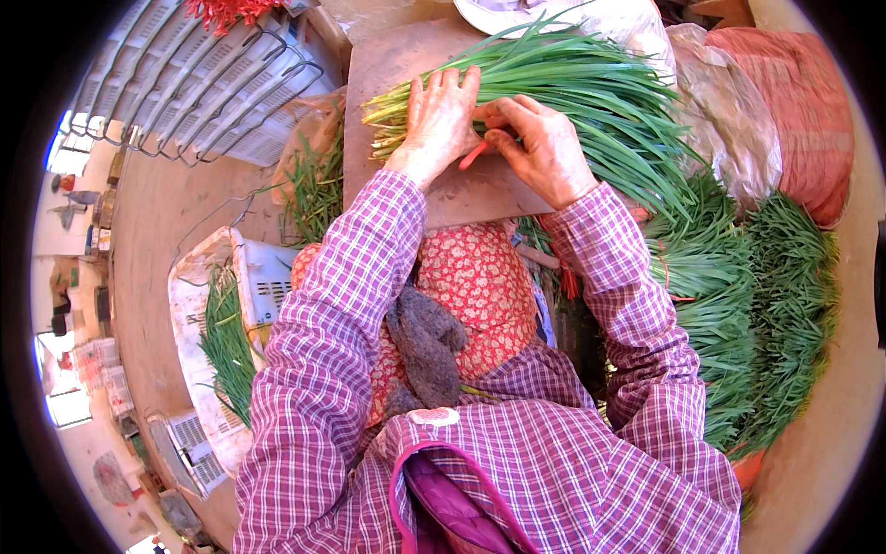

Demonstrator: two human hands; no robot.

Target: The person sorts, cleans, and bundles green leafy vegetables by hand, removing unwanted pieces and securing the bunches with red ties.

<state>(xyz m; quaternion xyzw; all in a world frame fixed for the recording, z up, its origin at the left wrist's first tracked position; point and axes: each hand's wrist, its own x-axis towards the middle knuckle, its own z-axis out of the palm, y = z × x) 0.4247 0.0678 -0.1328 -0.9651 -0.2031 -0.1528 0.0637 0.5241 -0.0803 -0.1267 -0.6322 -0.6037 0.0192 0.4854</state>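
A thick bunch of garlic chives (591,92) lies across a brown board (392,60) in front of me, its pale cut ends to the left and the green leaves fanning right. My left hand (437,127) grips the bunch near those ends, fingers laid over the top. Close beside it, my right hand (538,148) is closed in a pinch at the near side of the bunch. A red tie (472,155) sticks out from its fingertips. How far the tie passes round the chives is hidden.
More chive bunches (711,305) are piled at the right, below plastic sacking (724,111) and a red-brown sack (794,111). At the left stand a white crate (268,272) with loose chives and a wire rack (203,83) holding red ties (226,11). A grey cloth (425,342) lies on my lap.
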